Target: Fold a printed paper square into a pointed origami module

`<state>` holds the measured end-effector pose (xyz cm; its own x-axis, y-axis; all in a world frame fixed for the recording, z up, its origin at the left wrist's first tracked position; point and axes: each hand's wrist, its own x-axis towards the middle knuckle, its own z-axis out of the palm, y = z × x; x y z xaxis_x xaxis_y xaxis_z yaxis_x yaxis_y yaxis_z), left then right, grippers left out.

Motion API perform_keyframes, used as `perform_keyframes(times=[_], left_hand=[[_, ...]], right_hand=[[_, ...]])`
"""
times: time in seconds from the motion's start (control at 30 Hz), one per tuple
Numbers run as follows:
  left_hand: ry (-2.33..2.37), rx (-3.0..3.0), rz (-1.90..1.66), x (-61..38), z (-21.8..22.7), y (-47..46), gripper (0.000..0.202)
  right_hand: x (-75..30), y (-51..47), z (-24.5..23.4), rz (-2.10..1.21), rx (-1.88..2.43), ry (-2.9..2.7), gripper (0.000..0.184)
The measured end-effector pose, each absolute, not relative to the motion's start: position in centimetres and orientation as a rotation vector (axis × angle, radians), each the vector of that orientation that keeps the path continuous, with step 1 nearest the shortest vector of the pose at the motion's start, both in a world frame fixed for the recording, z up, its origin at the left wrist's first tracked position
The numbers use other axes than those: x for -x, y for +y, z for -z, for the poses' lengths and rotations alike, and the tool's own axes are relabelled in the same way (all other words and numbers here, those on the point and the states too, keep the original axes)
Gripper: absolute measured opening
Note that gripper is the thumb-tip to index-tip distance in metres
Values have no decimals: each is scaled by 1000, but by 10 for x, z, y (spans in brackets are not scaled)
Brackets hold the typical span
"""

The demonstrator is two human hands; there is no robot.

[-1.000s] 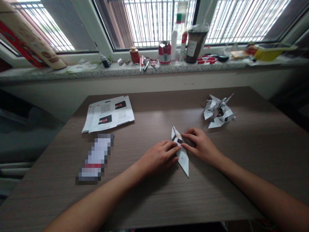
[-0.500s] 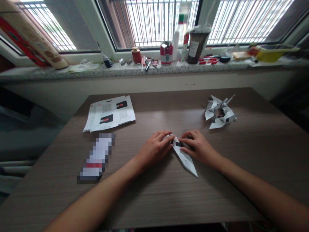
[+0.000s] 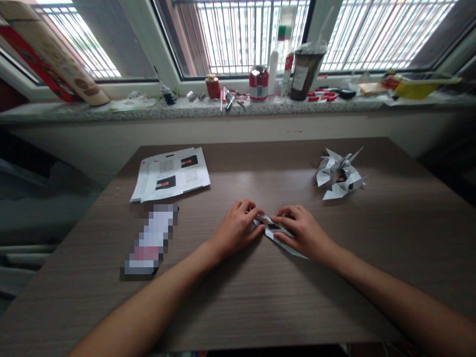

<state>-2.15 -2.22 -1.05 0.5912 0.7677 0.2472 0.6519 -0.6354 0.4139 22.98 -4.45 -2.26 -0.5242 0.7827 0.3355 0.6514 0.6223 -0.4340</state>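
Observation:
A narrow folded piece of printed paper (image 3: 277, 232) lies on the brown wooden table (image 3: 260, 297) near its middle. My left hand (image 3: 236, 228) pinches its left end, fingers curled. My right hand (image 3: 299, 233) presses and grips the paper's right part, covering much of it; only a pointed tip shows below the palm. The two hands almost touch over the fold.
A heap of folded paper shapes (image 3: 340, 173) sits at the back right of the table. A stack of printed sheets (image 3: 171, 173) lies back left, with a blurred flat object (image 3: 150, 238) in front of it. The windowsill holds a red can (image 3: 258, 83), bottles and small tools.
The folded paper has swung from pointing toward me to lying nearly sideways, flatter on the table. Both hands shifted slightly away from me and closed in on it.

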Motion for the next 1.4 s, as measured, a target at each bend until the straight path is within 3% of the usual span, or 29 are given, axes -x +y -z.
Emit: perform_keyframes(times=[0.27,0.4,0.6,1.03,1.4], left_hand=[[1112,-2431,-695,22,12,-21,16],[1019,-2191,-805,22,8,-22,11],[985,-1886,-853,20,-2,-28,17],[944,-1440,-948,20,-3,-29,30],[989,-1335,-981,17,-7,-30,27]], right_hand=[[-230,-43,24,-471,1147,-2291,25],[-229,-46,12,-731,1128,-2174,16],[-225,-52,-2,-1077,1182,-1968,19],[-228,-51,-5,-1093,1223,-1853,25],[-224,-53,-9,-1082,1223,-1868,23]])
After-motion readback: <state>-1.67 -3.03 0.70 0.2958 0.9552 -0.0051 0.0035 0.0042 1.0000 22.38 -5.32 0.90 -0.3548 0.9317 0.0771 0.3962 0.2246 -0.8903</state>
